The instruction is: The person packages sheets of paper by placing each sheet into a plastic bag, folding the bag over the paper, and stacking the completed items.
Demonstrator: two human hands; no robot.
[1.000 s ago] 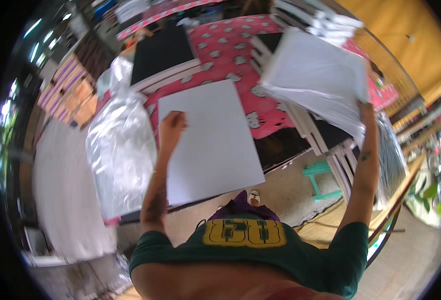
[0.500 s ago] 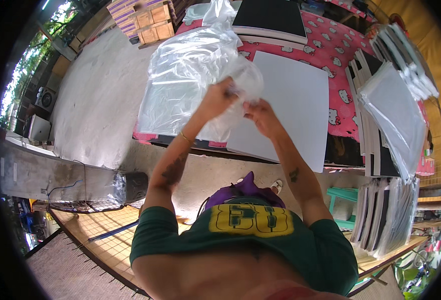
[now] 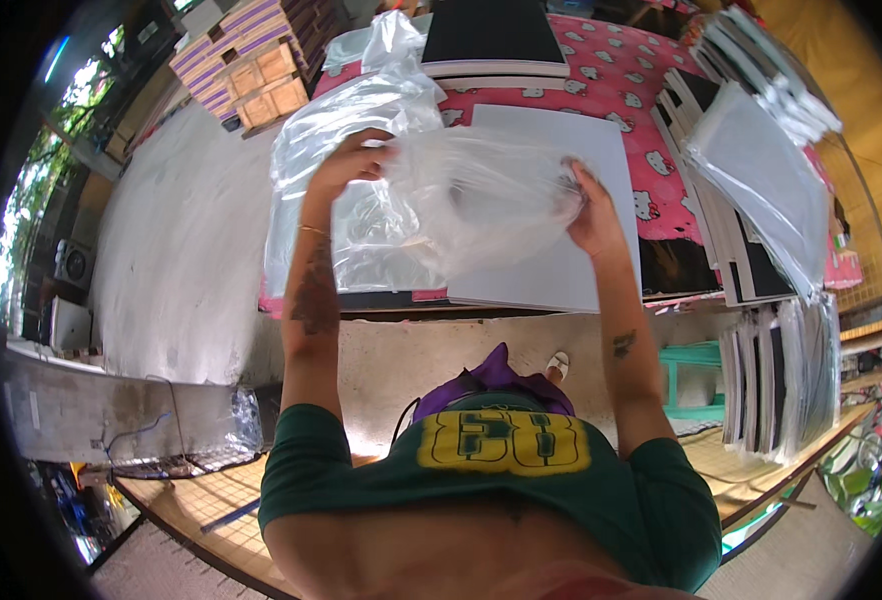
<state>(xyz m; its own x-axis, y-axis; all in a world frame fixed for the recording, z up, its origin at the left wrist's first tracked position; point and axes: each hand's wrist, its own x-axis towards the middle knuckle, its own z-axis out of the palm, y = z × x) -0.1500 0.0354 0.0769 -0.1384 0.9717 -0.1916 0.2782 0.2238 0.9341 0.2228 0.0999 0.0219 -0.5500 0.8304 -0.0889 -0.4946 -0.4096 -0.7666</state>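
A clear plastic bag (image 3: 481, 205) is stretched between my two hands over the table. My left hand (image 3: 353, 165) grips its left edge, fingers curled. At the bag's right edge, my right hand (image 3: 593, 210) pinches the film between thumb and fingers. Beneath and behind the bag lies a large white board (image 3: 606, 150), partly covered by it. To the left, a pile of clear plastic bags (image 3: 306, 215) lies flat and wrinkled on the table, under my left hand and forearm.
A pink patterned cloth (image 3: 651, 165) covers the table. Black-topped boards (image 3: 496, 40) are stacked at the far side. Plastic-wrapped boards (image 3: 761, 180) lean at the right, with more wrapped boards (image 3: 781, 385) below. A green stool (image 3: 691, 380) stands under the table's right side. Wooden crates (image 3: 261, 80) sit far left.
My hands have moved apart, left hand leftward and right hand rightward, spreading the plastic bag wide between them. The view has shifted slightly.
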